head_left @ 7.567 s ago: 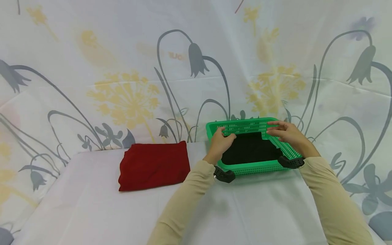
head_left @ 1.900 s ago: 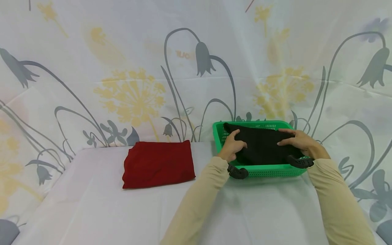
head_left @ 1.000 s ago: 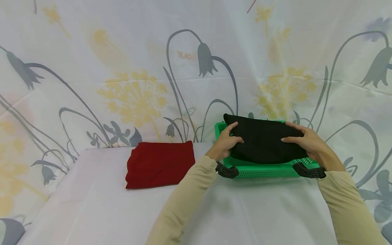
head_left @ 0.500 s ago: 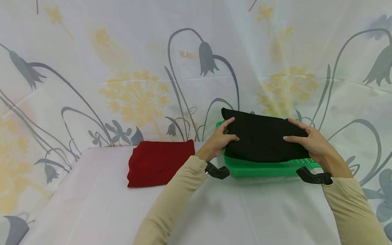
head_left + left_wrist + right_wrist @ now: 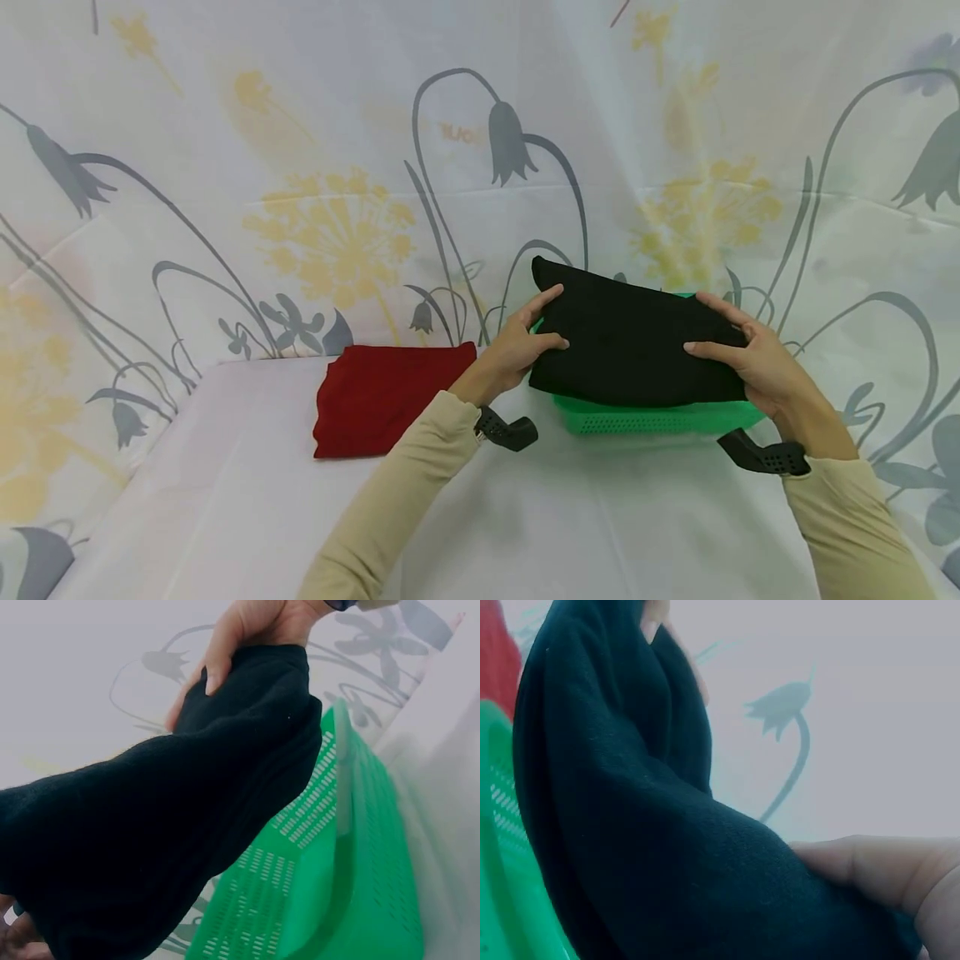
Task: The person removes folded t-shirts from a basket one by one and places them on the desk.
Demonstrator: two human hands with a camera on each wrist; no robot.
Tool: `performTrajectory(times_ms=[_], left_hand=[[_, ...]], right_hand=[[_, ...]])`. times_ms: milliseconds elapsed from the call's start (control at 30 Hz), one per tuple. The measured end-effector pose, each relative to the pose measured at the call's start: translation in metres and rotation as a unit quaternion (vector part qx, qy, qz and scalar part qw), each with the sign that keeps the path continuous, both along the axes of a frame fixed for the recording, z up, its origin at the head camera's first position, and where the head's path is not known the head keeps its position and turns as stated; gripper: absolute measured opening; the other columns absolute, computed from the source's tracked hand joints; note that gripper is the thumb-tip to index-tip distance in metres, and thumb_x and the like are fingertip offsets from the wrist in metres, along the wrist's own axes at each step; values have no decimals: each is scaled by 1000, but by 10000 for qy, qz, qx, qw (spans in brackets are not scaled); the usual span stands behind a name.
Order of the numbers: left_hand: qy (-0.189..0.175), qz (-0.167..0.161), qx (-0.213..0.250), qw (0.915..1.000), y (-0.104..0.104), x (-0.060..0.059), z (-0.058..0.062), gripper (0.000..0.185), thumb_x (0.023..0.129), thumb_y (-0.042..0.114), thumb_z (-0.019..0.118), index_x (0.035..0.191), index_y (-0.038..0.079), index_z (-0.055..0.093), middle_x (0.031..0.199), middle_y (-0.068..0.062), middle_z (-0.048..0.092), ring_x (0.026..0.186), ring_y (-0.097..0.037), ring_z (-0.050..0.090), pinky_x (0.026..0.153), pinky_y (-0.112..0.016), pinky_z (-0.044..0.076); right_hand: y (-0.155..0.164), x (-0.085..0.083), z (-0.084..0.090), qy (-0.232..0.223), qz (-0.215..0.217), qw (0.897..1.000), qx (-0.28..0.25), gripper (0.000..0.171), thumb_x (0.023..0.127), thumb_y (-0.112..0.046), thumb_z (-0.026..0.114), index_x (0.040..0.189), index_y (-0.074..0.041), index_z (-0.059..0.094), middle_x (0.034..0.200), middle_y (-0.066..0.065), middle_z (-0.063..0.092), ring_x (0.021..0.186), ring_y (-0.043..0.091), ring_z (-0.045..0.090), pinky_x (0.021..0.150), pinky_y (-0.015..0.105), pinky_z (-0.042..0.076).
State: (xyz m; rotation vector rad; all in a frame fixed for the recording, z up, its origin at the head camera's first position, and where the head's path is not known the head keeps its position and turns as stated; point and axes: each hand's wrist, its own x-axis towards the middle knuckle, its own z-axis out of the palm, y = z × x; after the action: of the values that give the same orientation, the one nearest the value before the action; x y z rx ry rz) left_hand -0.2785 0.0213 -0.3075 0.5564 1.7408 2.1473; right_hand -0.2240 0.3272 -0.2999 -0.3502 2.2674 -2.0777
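A folded black cloth [image 5: 637, 337] is held up in the air over the green basket [image 5: 660, 419], stretched between both hands. My left hand [image 5: 513, 350] pinches its left edge, thumb in front and fingers curling behind. At the other end my right hand [image 5: 761, 367] grips the right edge the same way. In the left wrist view the cloth [image 5: 150, 817] hangs in soft layers, with the right hand [image 5: 262, 626] at its far end. The right wrist view shows the right thumb [image 5: 870, 866] pressed on the cloth [image 5: 645, 810]. Most of the fingers are hidden behind it.
A folded red cloth [image 5: 390, 400] lies flat on the white-covered table [image 5: 225, 508], left of the basket. Bare green basket wall and floor show in the left wrist view. A flower-printed curtain [image 5: 300, 100] rises behind the table.
Both hands first hovered over the basket, then took hold of the black cloth inside and lifted it out. Lately it has shifted slightly left and toward me. The red cloth has stayed put.
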Motion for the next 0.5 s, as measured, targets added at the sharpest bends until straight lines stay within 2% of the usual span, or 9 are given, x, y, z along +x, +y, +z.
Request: performTrajectory(times_ms=[100, 233, 300, 400, 500], left_hand=[[44, -61, 35, 10000, -6, 4, -1, 75, 89, -12, 56, 150, 28, 38, 150, -3, 34, 125, -25, 46, 96, -42, 45], [69, -97, 65, 9999, -14, 10, -4, 76, 88, -12, 56, 150, 28, 37, 149, -3, 35, 124, -27, 47, 95, -43, 46], [91, -84, 55, 9999, -19, 13, -5, 76, 88, -12, 56, 150, 28, 37, 149, -2, 35, 123, -26, 48, 93, -42, 47], [174, -112, 101, 9997, -25, 17, -6, 75, 89, -11, 55, 151, 27, 36, 148, -3, 35, 122, -27, 48, 92, -42, 48], [236, -193, 175, 9994, -31, 22, -5, 75, 90, -11, 53, 152, 27, 34, 149, -2, 34, 122, -28, 47, 91, -41, 49]], right_hand=[[-5, 3, -2, 154, 161, 9997, -113, 73, 96, -1, 58, 154, -30, 26, 160, 12, 6, 109, -1, 55, 83, 23, 50], [-11, 8, -3, 260, 367, 9982, -386, 73, 95, 4, 56, 154, -28, 27, 149, 8, 31, 110, 7, 59, 83, 27, 51], [-15, 11, -4, 307, 402, 9978, -431, 73, 95, 5, 56, 154, -27, 28, 144, 2, 36, 112, 7, 57, 83, 27, 51], [-21, 16, -2, 337, 318, 9983, -357, 73, 95, 4, 57, 154, -27, 28, 146, 7, 33, 113, 7, 56, 83, 26, 51], [-27, 22, -1, 332, 37, 9994, -115, 74, 94, 0, 60, 153, -30, 28, 153, 11, 23, 117, 6, 52, 83, 25, 51]])
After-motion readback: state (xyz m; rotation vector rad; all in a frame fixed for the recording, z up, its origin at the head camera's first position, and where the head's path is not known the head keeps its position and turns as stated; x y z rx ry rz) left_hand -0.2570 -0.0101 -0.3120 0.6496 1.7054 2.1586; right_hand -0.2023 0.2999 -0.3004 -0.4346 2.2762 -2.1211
